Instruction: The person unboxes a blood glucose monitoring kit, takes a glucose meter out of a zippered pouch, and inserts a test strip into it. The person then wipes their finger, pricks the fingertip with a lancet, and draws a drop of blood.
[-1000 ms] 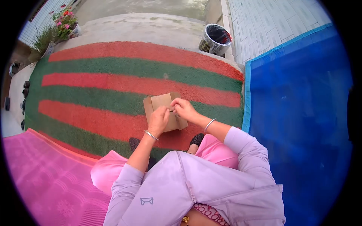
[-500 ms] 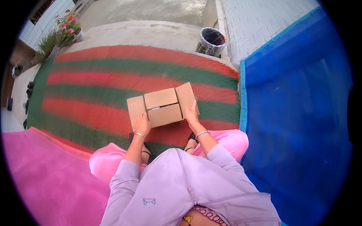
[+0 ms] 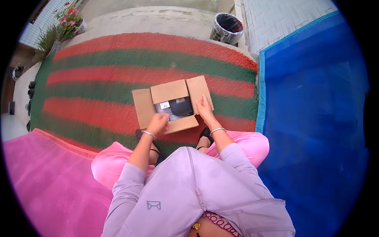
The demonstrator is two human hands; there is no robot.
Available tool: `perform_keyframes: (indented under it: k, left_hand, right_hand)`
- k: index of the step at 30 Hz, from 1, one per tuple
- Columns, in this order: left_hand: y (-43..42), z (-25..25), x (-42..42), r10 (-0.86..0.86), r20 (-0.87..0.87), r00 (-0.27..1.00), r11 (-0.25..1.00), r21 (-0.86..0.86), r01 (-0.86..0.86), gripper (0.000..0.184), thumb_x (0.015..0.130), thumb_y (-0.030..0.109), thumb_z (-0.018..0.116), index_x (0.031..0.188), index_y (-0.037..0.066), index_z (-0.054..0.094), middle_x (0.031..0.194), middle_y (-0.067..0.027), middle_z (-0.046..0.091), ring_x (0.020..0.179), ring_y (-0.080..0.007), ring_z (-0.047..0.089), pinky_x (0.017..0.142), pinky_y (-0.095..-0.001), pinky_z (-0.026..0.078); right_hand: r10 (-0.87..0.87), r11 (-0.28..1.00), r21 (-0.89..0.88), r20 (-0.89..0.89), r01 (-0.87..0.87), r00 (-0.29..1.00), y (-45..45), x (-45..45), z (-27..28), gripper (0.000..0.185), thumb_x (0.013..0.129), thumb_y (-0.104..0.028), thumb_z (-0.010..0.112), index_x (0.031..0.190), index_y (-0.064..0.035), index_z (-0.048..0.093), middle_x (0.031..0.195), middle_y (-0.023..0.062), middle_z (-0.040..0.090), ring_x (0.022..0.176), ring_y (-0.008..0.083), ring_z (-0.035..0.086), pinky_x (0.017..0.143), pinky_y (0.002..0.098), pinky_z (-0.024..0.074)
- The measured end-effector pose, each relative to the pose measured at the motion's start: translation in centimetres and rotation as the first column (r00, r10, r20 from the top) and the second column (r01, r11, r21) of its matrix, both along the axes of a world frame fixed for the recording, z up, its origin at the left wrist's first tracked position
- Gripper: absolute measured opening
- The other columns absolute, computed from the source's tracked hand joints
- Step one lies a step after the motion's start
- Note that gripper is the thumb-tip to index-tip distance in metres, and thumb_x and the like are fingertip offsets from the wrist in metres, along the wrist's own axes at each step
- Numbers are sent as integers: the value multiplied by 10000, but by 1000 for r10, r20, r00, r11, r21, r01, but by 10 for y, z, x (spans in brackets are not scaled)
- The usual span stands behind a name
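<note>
A brown cardboard box [image 3: 175, 127] sits on the striped carpet between my feet, its top flaps spread outward. Inside lies a black item [image 3: 181, 106] beside clear wrapping, and a white barcode label [image 3: 164, 105] shows there. My left hand [image 3: 158, 124] is over the front left corner of the opening, its fingers bent and blurred, partly covering the contents. Whether it grips the front flap, I cannot tell. At the right flap [image 3: 200, 89], my right hand [image 3: 204, 108] rests against the cardboard with fingers extended upward and apart, nothing held in them.
Red and green striped carpet [image 3: 98, 75] lies under the box. A lined trash bin [image 3: 227, 29] stands beyond it at the right. Blue fabric [image 3: 312, 110] covers the right side, pink fabric [image 3: 59, 177] the left. Potted flowers [image 3: 71, 23] and shoes [image 3: 31, 89] are at the left.
The box's front and back flaps, closed over the top before, are now folded outward, so the contents show. Both hands have lifted off slightly and shifted; the view has moved a little.
</note>
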State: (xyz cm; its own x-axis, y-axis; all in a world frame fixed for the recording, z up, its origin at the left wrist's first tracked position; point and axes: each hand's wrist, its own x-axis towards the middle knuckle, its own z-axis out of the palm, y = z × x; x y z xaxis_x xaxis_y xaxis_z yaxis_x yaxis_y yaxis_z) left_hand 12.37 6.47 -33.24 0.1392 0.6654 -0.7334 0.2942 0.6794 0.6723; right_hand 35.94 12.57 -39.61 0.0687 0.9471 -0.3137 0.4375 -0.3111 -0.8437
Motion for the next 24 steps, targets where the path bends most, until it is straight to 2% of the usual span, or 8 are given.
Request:
perform_keyframes:
  k: [2,5,8,10,14,18,22,24]
  left_hand:
    - [-16,-3,16,-389,-352,851,866,175,468,294,827,194,505,1026,-13,571,861,-158,637,813,-205,623,720,-312,484]
    - [-46,-27,23,-424,-411,807,750,341,567,353,772,149,544,1100,19,559,951,-195,618,929,-333,580,857,-369,445]
    - [-58,-47,17,-561,-437,703,686,230,690,351,769,143,547,1100,27,569,945,-209,611,961,-324,571,884,-373,428]
    - [-48,-50,16,-528,-402,748,726,243,643,276,772,138,540,1008,9,602,863,-213,615,879,-325,598,812,-377,458]
    - [-5,-35,16,239,-365,900,826,563,9,173,780,113,500,802,-27,601,727,-231,601,689,-346,609,649,-392,472]
    - [25,-47,-17,391,-436,811,755,655,-12,186,778,98,479,791,-48,593,719,-254,590,694,-365,603,661,-403,471]
    - [43,-52,-30,-3,-597,802,933,286,217,208,742,75,494,856,-76,580,809,-301,577,822,-424,577,741,-459,449]
    - [43,-51,-28,262,-349,900,887,454,-83,303,741,35,466,1013,-76,545,894,-292,581,900,-403,570,795,-434,442]
  right_hand:
    - [64,993,91,103,-73,993,-6,-11,26,590,780,-208,583,1281,0,353,1249,236,420,1157,376,404,983,394,326]
    - [319,855,265,410,-447,854,-30,-26,40,650,673,-145,676,1241,-29,383,1245,184,401,1147,348,391,947,429,346]
    - [617,776,-120,352,-620,704,-50,-29,41,489,686,-162,668,1132,-37,509,1149,157,475,1101,325,449,948,407,356]
    - [565,801,-45,389,-598,728,-55,-33,43,404,701,-164,652,1075,-49,553,1083,133,498,1054,295,478,899,408,382]
    - [484,837,28,428,-546,763,-49,-35,36,308,742,-166,606,1032,-69,571,1003,115,527,989,270,514,806,420,393]
    - [458,860,3,437,-511,774,-40,-39,34,285,760,-154,581,1036,-84,571,975,119,542,958,274,531,790,429,392]
    - [463,861,-23,451,-509,763,-36,-42,33,303,763,-143,575,1060,-88,556,964,119,541,927,277,538,772,427,396]
    - [466,852,1,454,-524,759,-37,-47,34,322,764,-134,569,1078,-69,539,949,132,537,908,299,534,764,430,405]
